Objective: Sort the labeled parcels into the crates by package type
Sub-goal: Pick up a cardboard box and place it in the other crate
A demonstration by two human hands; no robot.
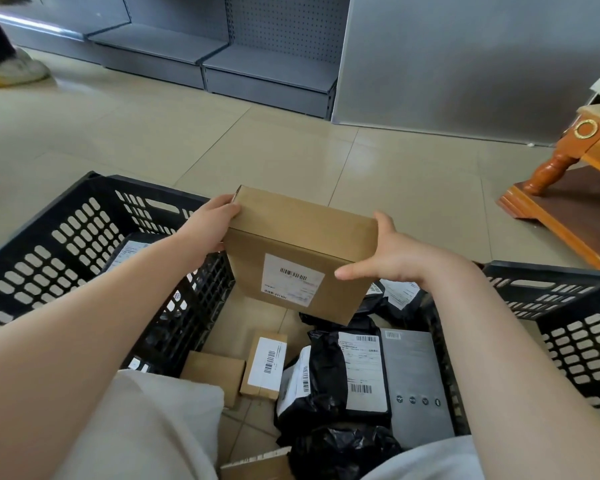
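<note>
A black perforated crate [84, 237] stands on the tiled floor [153, 133] at the left; inside it one parcel with a white label shows, mostly hidden behind the person's left forearm. The left hand [210, 225] grips the left edge of a brown cardboard box [300, 251], fingers curled round its far corner. The box is held up off the floor, between the two crates, tilted with its near face toward the camera. That face carries one white shipping label [291, 280] with a barcode; the print is too small to read. The right hand [392, 259] holds the box's right side, thumb stretched along the near face and fingers behind the edge.

Below the box, on the floor between the person's knees, lie loose parcels. Two small cardboard boxes [243, 370] sit side by side, touching; the right one bears a barcode label. Part of a third cardboard piece shows at the bottom edge. Just beside them are black poly mailers [329, 379], at least four, crumpled and overlapping, three with white barcode labels whose text cannot be read. A flat grey box [413, 375] lies against the mailers, with a small barcode sticker at its top and a row of four small icons lower down.

A second black crate [568, 323] stands at the right; its contents are out of view. Farther right is a wooden table [575, 174].
</note>
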